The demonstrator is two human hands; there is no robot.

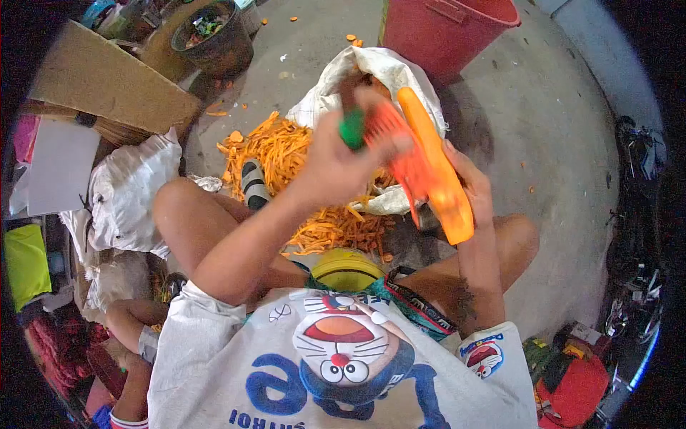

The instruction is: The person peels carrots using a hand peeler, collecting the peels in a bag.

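Observation:
A long, peeled-looking carrot (432, 154) lies tilted in my right hand (470, 182), whose fingers close around its side. My left hand (343, 161) is closed on a green-handled tool (351, 129), smeared by motion, so its blade end cannot be made out. Between the tool and the carrot is a blurred red-orange slatted shape (396, 154), right against the carrot. Below my hands, a heap of orange strips (282, 154) spreads over the floor, with more strips (339, 229) nearer my lap. A white sack (332, 89) lies open behind my hands.
A red tub (446, 36) stands at the back, and a dark bucket (214, 46) sits to its left. Cardboard (111, 79) and a white bag (136, 189) line the left side. A yellow round container (346, 268) is between my legs. Another person's arm (132, 386) shows lower left.

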